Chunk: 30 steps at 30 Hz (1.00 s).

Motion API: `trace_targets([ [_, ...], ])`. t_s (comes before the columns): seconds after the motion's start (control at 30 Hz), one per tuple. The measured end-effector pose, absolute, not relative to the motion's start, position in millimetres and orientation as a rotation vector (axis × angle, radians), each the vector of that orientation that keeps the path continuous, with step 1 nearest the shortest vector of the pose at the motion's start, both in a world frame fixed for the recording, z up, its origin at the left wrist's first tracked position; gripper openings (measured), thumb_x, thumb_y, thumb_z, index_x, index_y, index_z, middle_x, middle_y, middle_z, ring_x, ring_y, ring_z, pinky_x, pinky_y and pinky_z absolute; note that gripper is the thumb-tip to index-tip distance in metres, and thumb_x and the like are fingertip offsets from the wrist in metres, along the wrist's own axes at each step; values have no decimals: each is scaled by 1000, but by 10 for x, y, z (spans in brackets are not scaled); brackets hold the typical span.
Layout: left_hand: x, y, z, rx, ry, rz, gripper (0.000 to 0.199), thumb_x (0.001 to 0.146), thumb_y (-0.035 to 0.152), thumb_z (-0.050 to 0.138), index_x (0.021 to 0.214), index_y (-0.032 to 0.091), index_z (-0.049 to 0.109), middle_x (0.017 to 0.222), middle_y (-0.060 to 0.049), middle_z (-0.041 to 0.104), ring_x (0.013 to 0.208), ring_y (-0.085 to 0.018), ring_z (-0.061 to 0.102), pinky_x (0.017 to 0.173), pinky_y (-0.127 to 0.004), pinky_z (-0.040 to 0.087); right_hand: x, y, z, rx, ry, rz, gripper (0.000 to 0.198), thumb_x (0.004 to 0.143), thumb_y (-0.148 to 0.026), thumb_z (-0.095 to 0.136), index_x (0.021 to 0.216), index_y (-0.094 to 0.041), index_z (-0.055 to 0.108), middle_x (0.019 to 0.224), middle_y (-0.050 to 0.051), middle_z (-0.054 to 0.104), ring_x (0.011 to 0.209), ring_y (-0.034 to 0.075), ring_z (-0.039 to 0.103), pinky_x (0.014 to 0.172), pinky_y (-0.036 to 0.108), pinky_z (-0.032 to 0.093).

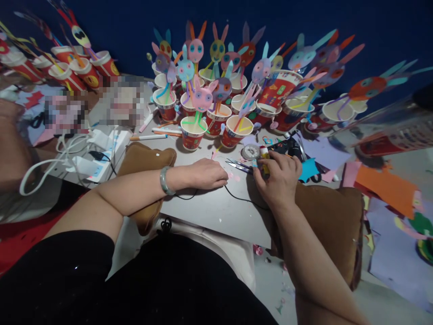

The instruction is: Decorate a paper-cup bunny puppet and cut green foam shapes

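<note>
My left hand (210, 174), with a bangle on the wrist, rests on the grey table with its fingers curled together. Whatever those fingers hold, if anything, is hidden. My right hand (279, 176) is over the table with its fingers bent and apart, by the handles of a pair of scissors (237, 165). The scissors' blades point left, toward my left hand. Just behind the right fingers are a roll of clear tape (251, 151) and a small yellow item (264, 153), partly covered. A thin black cable (241, 198) runs between my forearms.
Paper cups (193, 135) with paper rabbit figures crowd the back. Brown cushions (328, 225) lie under both forearms. A power strip (108, 151) with white cables and another person's arm (13, 144) are left. Orange paper (385, 187) and other sheets lie right, near a clear container (399, 140).
</note>
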State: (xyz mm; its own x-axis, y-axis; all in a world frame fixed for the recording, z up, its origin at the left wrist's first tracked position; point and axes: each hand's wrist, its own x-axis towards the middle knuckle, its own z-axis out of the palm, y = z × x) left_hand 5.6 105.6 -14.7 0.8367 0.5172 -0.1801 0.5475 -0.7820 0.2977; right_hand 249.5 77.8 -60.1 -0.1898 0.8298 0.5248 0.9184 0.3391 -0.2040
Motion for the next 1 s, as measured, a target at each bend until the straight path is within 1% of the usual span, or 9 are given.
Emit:
trace_targets([
  [0.1,63,1069,-176,2661,862,-104,34,96,33,42,94,20,73,88,-8,74,80,-20,67,62,-29,38,2450,768,-607,-1376,-2145,-40,7,84,-30,66,83,-23,65,126,13,66,119,33,59,104,55,41],
  [0.17,67,1074,-194,2654,887,-83,34,96,33,42,97,20,73,90,-9,75,83,-22,68,63,-29,39,2420,758,-624,-1290,-2209,66,9,84,-29,65,80,-22,65,132,12,63,126,33,55,104,54,43],
  [0.3,71,1073,-211,2641,913,-56,33,95,32,44,102,20,73,91,-9,75,84,-23,69,63,-31,39,2386,737,-652,-1270,-2275,130,11,87,-30,62,83,-21,67,146,12,54,139,36,45,110,60,36],
  [0.4,75,1068,-211,2636,921,-41,31,94,32,45,100,20,73,90,-9,75,83,-23,69,63,-31,39,2381,732,-666,-1298,-2311,145,13,88,-32,62,87,-21,68,152,12,48,144,37,38,113,63,32],
  [0.5,77,1064,-217,2633,920,-18,30,93,31,47,97,20,73,88,-9,75,82,-23,68,63,-31,39,2381,735,-691,-1317,-2342,148,13,89,-32,62,88,-20,68,154,14,45,145,37,36,114,65,28],
  [0.6,75,1065,-231,2629,914,11,29,93,32,47,96,20,73,88,-9,75,82,-23,68,63,-30,39,2387,744,-722,-1342,-2336,150,14,88,-32,63,89,-19,68,154,16,45,145,38,36,114,66,28],
  [0.73,76,1066,-244,2624,903,35,29,93,33,48,94,19,73,87,-8,74,82,-22,68,62,-30,38,2393,751,-741,-1356,-2317,180,13,87,-32,63,88,-21,68,157,13,42,146,37,35,113,68,27],
  [0.8,80,1064,-241,2621,904,31,29,93,33,48,93,19,73,86,-8,74,81,-22,68,62,-30,38,2388,751,-742,-1357,-2320,191,13,88,-32,63,86,-21,68,157,12,42,146,37,35,113,68,26],
  [1.0,86,1058,-225,2605,914,10,27,92,32,48,96,20,73,89,-8,75,83,-23,68,62,-31,39,2364,748,-755,-1372,-2314,183,14,88,-30,60,81,-19,66,153,16,46,145,38,36,113,68,27],
])
